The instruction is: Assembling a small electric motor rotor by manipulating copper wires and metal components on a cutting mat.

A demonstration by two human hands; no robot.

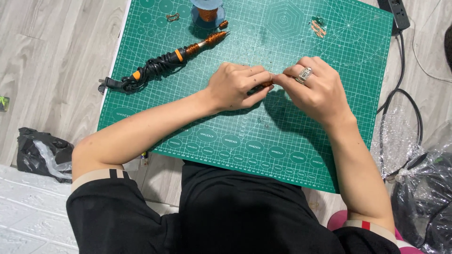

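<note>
Over the green cutting mat point(282, 141), seen from the head camera, the left hand point(234, 87) and right hand point(314, 89) meet, each grip pinching a small copper-wound piece point(266, 84) between fingertips, steadying both ends.

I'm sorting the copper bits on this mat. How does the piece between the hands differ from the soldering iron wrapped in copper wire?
The small copper piece is pinched between the left hand and right hand; the soldering iron lies untouched on the cutting mat. The piece is tiny and mostly hidden; the iron is long, with a black cord bundled round its handle. Both show copper-coloured windings.
</note>
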